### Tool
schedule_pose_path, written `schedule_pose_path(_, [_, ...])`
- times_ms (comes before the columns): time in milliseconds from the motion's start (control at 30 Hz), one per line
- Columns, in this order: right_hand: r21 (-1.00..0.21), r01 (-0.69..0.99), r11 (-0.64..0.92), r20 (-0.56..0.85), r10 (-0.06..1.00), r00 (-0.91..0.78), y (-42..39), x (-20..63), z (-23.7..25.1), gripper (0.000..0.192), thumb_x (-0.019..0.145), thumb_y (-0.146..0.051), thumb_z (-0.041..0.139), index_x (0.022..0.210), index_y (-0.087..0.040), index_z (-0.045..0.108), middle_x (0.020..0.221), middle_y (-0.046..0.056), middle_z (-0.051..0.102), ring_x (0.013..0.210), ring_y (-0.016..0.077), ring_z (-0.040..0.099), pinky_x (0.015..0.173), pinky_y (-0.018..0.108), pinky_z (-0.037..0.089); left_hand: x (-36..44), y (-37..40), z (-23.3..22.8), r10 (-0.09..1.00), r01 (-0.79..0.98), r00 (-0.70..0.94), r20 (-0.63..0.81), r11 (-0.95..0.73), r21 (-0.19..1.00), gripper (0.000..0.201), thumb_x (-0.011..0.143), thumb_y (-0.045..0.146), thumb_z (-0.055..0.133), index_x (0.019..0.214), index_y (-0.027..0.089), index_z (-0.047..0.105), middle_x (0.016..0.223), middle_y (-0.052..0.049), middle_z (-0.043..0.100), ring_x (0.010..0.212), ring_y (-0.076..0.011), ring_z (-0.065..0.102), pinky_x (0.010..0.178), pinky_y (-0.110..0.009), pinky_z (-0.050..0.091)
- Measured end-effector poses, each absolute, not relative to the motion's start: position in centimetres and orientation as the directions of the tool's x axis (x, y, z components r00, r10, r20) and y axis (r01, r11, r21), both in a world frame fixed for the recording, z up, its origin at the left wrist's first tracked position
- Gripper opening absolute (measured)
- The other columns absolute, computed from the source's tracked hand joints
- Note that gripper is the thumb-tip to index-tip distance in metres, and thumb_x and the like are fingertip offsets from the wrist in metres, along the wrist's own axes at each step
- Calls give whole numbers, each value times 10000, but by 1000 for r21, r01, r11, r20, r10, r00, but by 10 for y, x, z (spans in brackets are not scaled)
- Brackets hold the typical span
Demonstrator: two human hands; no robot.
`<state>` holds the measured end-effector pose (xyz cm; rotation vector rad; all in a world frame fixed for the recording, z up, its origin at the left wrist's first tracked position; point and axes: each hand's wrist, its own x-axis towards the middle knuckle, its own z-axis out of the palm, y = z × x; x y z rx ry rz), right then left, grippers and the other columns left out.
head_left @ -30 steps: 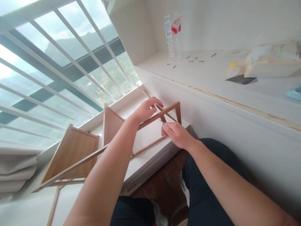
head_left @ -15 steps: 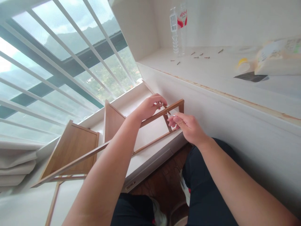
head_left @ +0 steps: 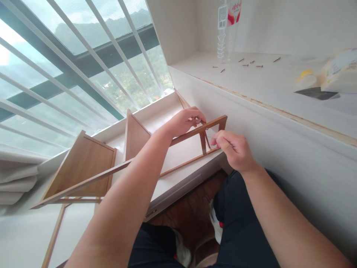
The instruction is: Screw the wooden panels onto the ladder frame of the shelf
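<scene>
A slim brown wooden frame [head_left: 212, 123] lies on its side on the white window ledge. My left hand [head_left: 186, 121] reaches over its upper rail, fingers bent around a crosspiece [head_left: 203, 143] near the far end. On the near side, my right hand [head_left: 232, 148] is closed in a pinch on a thin silvery rod, like a hex key [head_left: 211, 137], pointed at the rail where the crosspiece meets it. The rod's tip is too small to make out. Farther left, a wooden panel [head_left: 83, 163] and a paler panel [head_left: 135, 136] stand upright, connected with the frame.
Several screws [head_left: 259, 66] lie scattered on the white shelf [head_left: 200, 67] at the right. A clear plastic bottle [head_left: 225, 41] stands behind them, and a pack with a yellow cap [head_left: 334, 74] lies farther right. Window bars [head_left: 92, 48] rise at left; a curtain [head_left: 16, 175] hangs below.
My view has shifted slightly, so shelf things appear farther right. My right hand has turned and sits closer over the rod, of which less shows. My left hand stays at the crosspiece.
</scene>
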<state>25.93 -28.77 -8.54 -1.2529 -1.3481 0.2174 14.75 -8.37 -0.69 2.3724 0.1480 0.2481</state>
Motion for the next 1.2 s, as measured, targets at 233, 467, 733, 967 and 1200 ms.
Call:
schedule_pose_path(233, [-752,517,409,620,704,345,-287,260,-89,280,1024,-329,492,849,-215,679,829,36,694,712,177,628,681,312,483,148,-86,-5,186,43,971,149,-751,659,174,874,133,581,938,167,739,1011,-70,648,906,-151,625,855,-292,526])
schedule_pose_path(467, [-801,492,341,573,674,466,-289,265,-94,219,990,-371,595,995,-243,772,783,10,758,664,169,695,674,311,567,146,-86,-3,182,41,971,159,-773,633,180,878,163,594,971,170,748,1036,-71,696,913,-156,630,858,-292,517])
schedule_pose_path(733, [-877,166,451,451,655,607,-283,260,-96,204,907,-346,731,1063,-234,802,898,46,813,730,220,781,726,391,676,148,-84,-3,144,13,974,173,-804,594,211,845,149,610,1000,162,753,1062,-80,701,901,-157,643,870,-301,523])
schedule_pose_path(967, [-880,95,466,435,709,555,-287,258,-92,152,864,-279,776,1003,-232,817,899,43,817,789,236,794,790,410,684,149,-83,-5,138,6,974,178,-806,592,231,833,132,599,997,173,756,1031,-66,706,892,-153,657,853,-287,535])
schedule_pose_path(1200, [-856,316,409,510,772,379,-293,259,-93,145,876,-265,752,1001,-255,825,944,39,817,829,226,788,815,367,663,148,-86,-4,175,28,968,179,-787,616,231,834,88,569,951,161,754,1006,-64,713,865,-143,657,818,-279,537])
